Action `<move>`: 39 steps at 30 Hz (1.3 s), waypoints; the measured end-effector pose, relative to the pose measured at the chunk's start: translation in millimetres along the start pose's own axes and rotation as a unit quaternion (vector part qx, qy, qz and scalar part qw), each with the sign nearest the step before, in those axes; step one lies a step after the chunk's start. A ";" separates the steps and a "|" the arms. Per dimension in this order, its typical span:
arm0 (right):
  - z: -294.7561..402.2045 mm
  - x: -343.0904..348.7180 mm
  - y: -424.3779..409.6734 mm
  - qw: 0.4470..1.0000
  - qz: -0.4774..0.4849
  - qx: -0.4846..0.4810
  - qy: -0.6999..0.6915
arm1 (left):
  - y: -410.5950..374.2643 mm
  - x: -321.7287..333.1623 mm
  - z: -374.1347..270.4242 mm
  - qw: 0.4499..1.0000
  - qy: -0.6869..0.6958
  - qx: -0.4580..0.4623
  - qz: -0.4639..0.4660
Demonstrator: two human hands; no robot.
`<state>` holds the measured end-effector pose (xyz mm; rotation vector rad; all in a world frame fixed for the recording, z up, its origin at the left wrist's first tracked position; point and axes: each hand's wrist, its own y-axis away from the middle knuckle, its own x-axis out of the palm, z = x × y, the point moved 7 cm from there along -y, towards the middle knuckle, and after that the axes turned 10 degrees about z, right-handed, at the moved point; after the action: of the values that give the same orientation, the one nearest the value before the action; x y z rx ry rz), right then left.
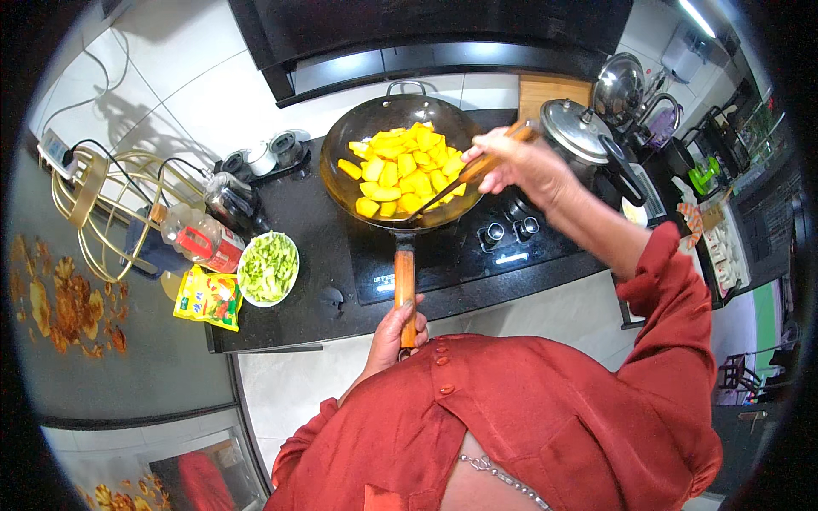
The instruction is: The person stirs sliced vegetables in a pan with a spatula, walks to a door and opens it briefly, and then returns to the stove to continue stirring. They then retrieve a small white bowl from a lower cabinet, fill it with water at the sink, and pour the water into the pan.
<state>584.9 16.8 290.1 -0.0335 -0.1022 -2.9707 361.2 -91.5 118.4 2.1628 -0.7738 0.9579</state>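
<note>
A dark wok [345,137] sits on the black gas stove [441,262], filled in the middle with yellow chunks [409,167] that look like pumpkin or squash. My left hand [397,331] is wrapped around the wok's wooden handle [404,281], close to my body. In my right hand [511,160] is the wooden handle of a cooking spatula [470,172]. Its dark metal shaft slants down to the left into the wok, and its tip rests by the near rim, at the lower edge of the chunks. The blade is mostly hidden.
Left of the wok stand a white bowl of chopped greens [268,267], a yellow seasoning packet [208,297], a plastic bottle [201,236] and a gold wire rack [96,198]. A pressure cooker [575,131] is at right, its black handle jutting forward. A range hood [434,38] overhangs the back.
</note>
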 end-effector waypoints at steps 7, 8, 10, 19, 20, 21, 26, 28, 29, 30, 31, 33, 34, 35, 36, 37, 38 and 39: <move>-65.2 70.4 -6.1 0.982 -0.101 -0.157 -0.039 | -1.7 1.4 0.6 1.000 -0.009 0.006 0.003; -71.9 75.8 -16.0 0.973 -0.110 -0.200 -0.045 | -1.0 1.4 -0.1 1.000 -0.011 0.007 -0.001; -73.2 75.6 -31.9 0.960 -0.141 -0.236 -0.050 | -0.9 3.0 -1.2 1.000 -0.014 0.007 0.000; -21.2 -38.1 -42.6 0.934 -0.259 -0.164 -0.184 | -0.7 2.4 -1.1 1.000 0.000 0.007 0.004; -13.1 -44.8 -36.0 0.944 -0.244 -0.161 -0.156 | -0.9 3.8 -1.5 1.000 0.004 0.004 0.003; -3.3 -51.1 -27.0 0.951 -0.231 -0.159 -0.127 | -1.3 6.2 -1.2 1.000 0.006 -0.001 0.004; 43.8 -27.9 -6.2 0.994 -0.069 -0.061 0.064 | 0.2 2.9 -2.3 1.000 -0.005 -0.002 -0.004; 56.2 -11.2 5.3 0.990 -0.052 -0.007 0.132 | 0.0 1.1 -3.0 1.000 -0.014 0.003 0.001; 59.5 -4.3 8.0 0.985 -0.042 0.019 0.166 | 0.1 -0.1 -3.3 1.000 -0.019 0.008 0.003; 64.3 0.4 10.7 0.980 -0.031 0.012 0.196 | -0.9 0.1 -2.9 1.000 -0.024 0.008 0.007; 61.2 1.9 11.3 0.979 -0.024 0.006 0.204 | -0.3 1.1 -2.8 1.000 -0.021 0.007 0.004; 46.0 3.6 11.0 0.975 -0.010 -0.007 0.222 | 1.9 5.9 -3.7 1.000 -0.012 0.005 -0.001; 30.0 4.6 8.0 0.977 -0.015 -0.014 0.211 | 0.9 3.9 -3.3 1.000 -0.013 0.007 0.000; 15.6 11.9 5.7 0.983 0.013 -0.029 0.182 | -0.2 0.4 -2.5 1.000 -0.014 0.010 0.000; 1.9 10.5 4.5 0.980 -0.013 -0.072 0.187 | -3.0 -0.7 -2.5 1.000 -0.016 0.009 0.006; -11.5 6.4 4.6 0.974 -0.042 -0.116 0.191 | -4.3 0.7 -2.9 1.000 -0.016 0.006 0.012; -24.7 2.5 1.2 0.975 -0.057 -0.143 0.159 | -3.6 0.0 -3.6 1.000 -0.013 0.009 0.014; -38.6 -4.3 -0.1 0.974 -0.078 -0.168 0.127 | -3.5 0.3 -2.9 1.000 -0.011 0.007 0.018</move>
<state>588.5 14.9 251.5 0.3244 0.4500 -3.0780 362.7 -87.3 119.0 2.1821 -0.8213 0.9609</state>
